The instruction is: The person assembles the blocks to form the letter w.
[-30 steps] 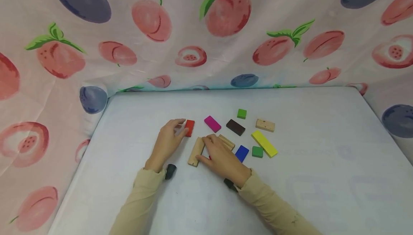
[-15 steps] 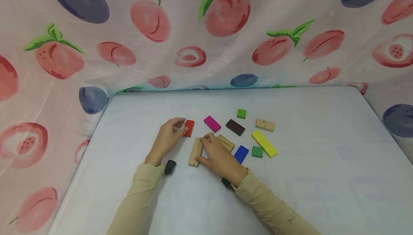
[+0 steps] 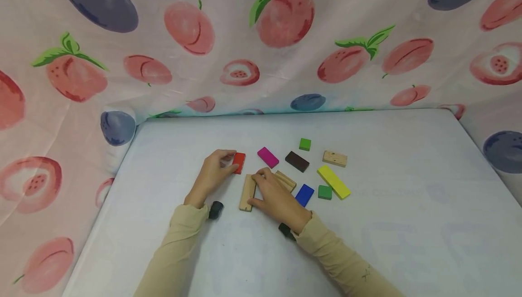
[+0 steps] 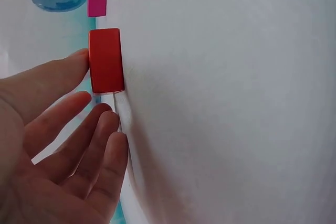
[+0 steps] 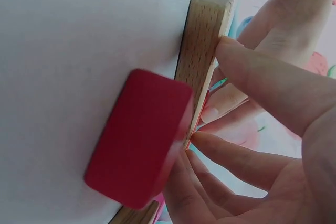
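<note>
My left hand [image 3: 214,170] is at a red rectangular block [image 3: 239,163]. In the left wrist view, the thumb presses that red block's side and the index fingertip lies at its end; the other fingers are spread loosely. A long natural wood block [image 3: 247,192] lies to its lower right, with my right hand [image 3: 281,199] over it. Thumb and index fingertip of that hand pinch the wood block along one side, as the right wrist view shows. A crimson block [image 5: 139,140] lies near the right fingers; in the head view my right hand hides it.
Close to the right hand are a grooved wood block [image 3: 286,181] and a blue block [image 3: 304,195]. Farther around lie magenta [image 3: 268,157], dark brown [image 3: 297,161], yellow [image 3: 334,182], light green [image 3: 305,144], dark green [image 3: 325,192] and speckled wood [image 3: 335,158] blocks. A fruit-print cloth backs the table.
The natural wood block has turned slightly to point more straight away from me, the right hand moving with it a little. The left hand stays at the red block, almost unmoved.
</note>
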Action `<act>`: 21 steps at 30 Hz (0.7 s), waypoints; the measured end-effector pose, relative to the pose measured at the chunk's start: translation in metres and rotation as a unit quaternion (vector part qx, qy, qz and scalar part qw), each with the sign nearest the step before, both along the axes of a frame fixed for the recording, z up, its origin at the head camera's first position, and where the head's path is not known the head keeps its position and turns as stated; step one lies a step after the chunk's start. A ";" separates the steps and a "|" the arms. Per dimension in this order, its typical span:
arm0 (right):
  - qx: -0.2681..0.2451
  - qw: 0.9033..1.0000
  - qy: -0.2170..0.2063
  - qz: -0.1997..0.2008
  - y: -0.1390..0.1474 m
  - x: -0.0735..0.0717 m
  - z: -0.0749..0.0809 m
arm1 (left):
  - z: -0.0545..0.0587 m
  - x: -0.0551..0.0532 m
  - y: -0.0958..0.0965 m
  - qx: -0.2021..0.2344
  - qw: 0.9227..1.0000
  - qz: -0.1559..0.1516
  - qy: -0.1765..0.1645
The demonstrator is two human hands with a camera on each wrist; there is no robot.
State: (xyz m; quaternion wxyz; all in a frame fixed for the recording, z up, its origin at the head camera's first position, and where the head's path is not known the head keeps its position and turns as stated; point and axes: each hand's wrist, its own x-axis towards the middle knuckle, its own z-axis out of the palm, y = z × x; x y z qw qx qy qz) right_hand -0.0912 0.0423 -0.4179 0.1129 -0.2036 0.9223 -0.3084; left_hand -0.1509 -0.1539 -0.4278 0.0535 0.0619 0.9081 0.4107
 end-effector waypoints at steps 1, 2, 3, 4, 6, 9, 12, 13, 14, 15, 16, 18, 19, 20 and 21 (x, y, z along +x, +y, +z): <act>-0.002 1.000 -0.004 -0.001 0.000 -0.001 0.000 | 0.000 0.000 0.000 0.000 1.000 0.000 -0.001; -0.003 1.000 -0.008 -0.002 0.000 -0.001 0.000 | -0.001 0.000 0.000 0.001 1.000 0.001 -0.003; -0.003 1.000 -0.011 -0.003 -0.001 -0.001 0.000 | -0.001 0.000 0.000 0.001 1.000 0.000 -0.004; -0.003 1.000 -0.012 -0.004 -0.001 -0.002 0.000 | -0.001 0.000 0.000 0.001 1.000 0.000 -0.005; -0.006 1.000 -0.015 -0.004 -0.001 -0.002 0.000 | -0.002 0.000 0.000 0.003 1.000 0.000 -0.011; -0.014 1.000 -0.021 -0.007 -0.001 -0.003 0.000 | -0.002 0.000 -0.001 0.011 1.000 0.000 -0.017; -0.029 0.999 -0.031 -0.013 -0.001 -0.004 -0.001 | -0.004 0.000 -0.001 0.019 1.000 0.003 -0.022; -0.034 0.999 -0.033 -0.015 -0.001 -0.004 -0.001 | -0.004 0.000 -0.002 0.021 1.000 0.001 -0.022; -0.038 0.998 -0.037 -0.019 -0.001 -0.004 -0.001 | -0.004 0.000 -0.002 0.021 1.000 -0.001 -0.022; -0.043 0.998 -0.040 -0.022 -0.001 -0.004 -0.001 | -0.004 -0.001 -0.002 0.022 0.999 -0.001 -0.023; -0.047 0.998 -0.040 -0.024 -0.001 -0.004 -0.002 | -0.005 -0.001 -0.002 0.023 0.999 -0.002 -0.025; -0.052 0.997 -0.043 -0.031 -0.002 -0.004 -0.001 | -0.005 -0.002 -0.003 0.023 0.999 -0.008 -0.026; -0.053 0.997 -0.044 -0.035 -0.002 -0.004 -0.002 | -0.005 -0.002 -0.003 0.023 0.999 -0.010 -0.027; -0.052 0.997 -0.045 -0.038 -0.003 -0.004 -0.002 | -0.005 -0.002 -0.003 0.023 0.999 -0.013 -0.029; -0.052 0.997 -0.044 -0.040 -0.003 -0.005 -0.002 | -0.005 -0.002 -0.003 0.022 0.999 -0.016 -0.032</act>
